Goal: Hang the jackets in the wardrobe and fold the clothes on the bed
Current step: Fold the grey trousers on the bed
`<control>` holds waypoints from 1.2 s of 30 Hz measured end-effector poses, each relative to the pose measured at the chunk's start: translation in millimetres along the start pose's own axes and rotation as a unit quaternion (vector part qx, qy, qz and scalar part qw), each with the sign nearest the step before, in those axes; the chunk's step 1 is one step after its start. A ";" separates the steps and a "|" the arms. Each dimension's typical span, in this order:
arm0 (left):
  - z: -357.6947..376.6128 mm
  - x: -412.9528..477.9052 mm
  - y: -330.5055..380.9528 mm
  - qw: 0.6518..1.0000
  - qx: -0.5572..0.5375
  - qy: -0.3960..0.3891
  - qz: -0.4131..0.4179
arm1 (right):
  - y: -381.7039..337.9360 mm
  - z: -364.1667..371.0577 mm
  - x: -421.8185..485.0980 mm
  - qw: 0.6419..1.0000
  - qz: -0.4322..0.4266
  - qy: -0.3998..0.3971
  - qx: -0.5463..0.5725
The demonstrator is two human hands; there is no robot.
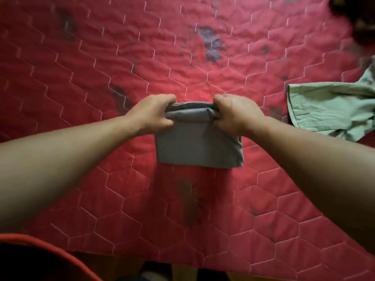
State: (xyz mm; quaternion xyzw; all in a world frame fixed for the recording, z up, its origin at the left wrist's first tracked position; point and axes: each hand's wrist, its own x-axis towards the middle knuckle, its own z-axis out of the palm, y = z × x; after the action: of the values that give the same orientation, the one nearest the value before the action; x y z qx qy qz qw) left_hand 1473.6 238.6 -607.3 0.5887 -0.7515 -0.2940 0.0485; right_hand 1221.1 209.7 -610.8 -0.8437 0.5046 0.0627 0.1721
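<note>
At the bottom edge of the frame, a strip of wooden floor (pixel 184 269) showed below the bed. A dark item with a red rim (pixel 60 252) occupied the lower left corner; its nature could not be determined. The red quilted bedspread (pixel 121 199), stitched in hexagons and marked with dark blotches, covered the bed.

At centre lay a folded grey garment (pixel 196 151), flat on the bedspread. The left hand (pixel 152 112) and right hand (pixel 237 113) each gripped its rolled far edge, fingers curled round the cloth.

A crumpled green garment (pixel 328 112) lay at the right edge, apart. A blurred dark object (pixel 357 17) sat upper right.
</note>
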 end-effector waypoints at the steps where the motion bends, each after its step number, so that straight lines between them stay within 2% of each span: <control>1: -11.1 1.5 5.4 0.999 0.016 0.035 0.021 | 0.8 -14.1 1.1 0.999 -0.015 0.035 -0.015; 4: -20.4 -2.6 13.2 0.986 0.087 0.110 0.090 | 3.2 -32.6 -4.3 0.993 -0.044 0.094 -0.051; 8: 27.2 -27.0 5.2 0.966 0.190 0.111 0.137 | -1.7 18.0 -36.2 0.990 -0.057 0.089 -0.095; 10: 69.6 -45.7 -6.5 0.967 0.213 0.020 0.136 | -8.0 63.8 -62.7 0.995 -0.050 0.025 -0.078; 12: 106.5 -60.1 -16.3 0.945 0.264 -0.128 0.146 | -12.7 102.9 -86.9 0.988 -0.026 -0.125 -0.085; 13: 120.1 -61.7 -21.2 0.935 0.277 -0.159 0.152 | -11.0 118.2 -93.8 0.981 -0.013 -0.172 -0.092; 14: 127.4 -60.1 -22.5 0.941 0.264 -0.153 0.147 | -9.2 127.8 -95.9 0.983 -0.003 -0.170 -0.075; 16: 136.5 -46.3 -25.0 0.960 0.228 -0.100 0.129 | -5.0 137.1 -87.6 0.995 0.000 -0.092 -0.049; 19: 150.7 -25.7 -26.1 0.966 0.240 -0.053 0.078 | 0.6 150.5 -65.1 0.997 0.011 -0.014 -0.074; 22: 170.1 -19.0 -39.0 0.961 0.266 -0.076 0.023 | 3.9 163.5 -50.5 0.995 0.032 -0.037 -0.081; 25: 182.8 -19.4 -53.2 0.966 0.243 -0.087 0.007 | 11.9 189.3 -47.3 0.993 0.037 -0.066 -0.087; 30: 208.4 -19.7 -70.2 0.976 0.212 -0.034 0.023 | 18.5 222.7 -45.4 0.996 0.051 -0.025 -0.072; 36: 206.4 -14.3 -68.4 0.976 0.216 0.009 0.037 | 18.9 204.0 -35.4 0.997 0.044 0.012 -0.057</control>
State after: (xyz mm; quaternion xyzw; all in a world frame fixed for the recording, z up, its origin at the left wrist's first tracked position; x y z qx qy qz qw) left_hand 1450.0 321.9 -807.3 0.5592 -0.8183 -0.1173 -0.0621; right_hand 1201.4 303.1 -795.5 -0.8299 0.5387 0.0885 0.1149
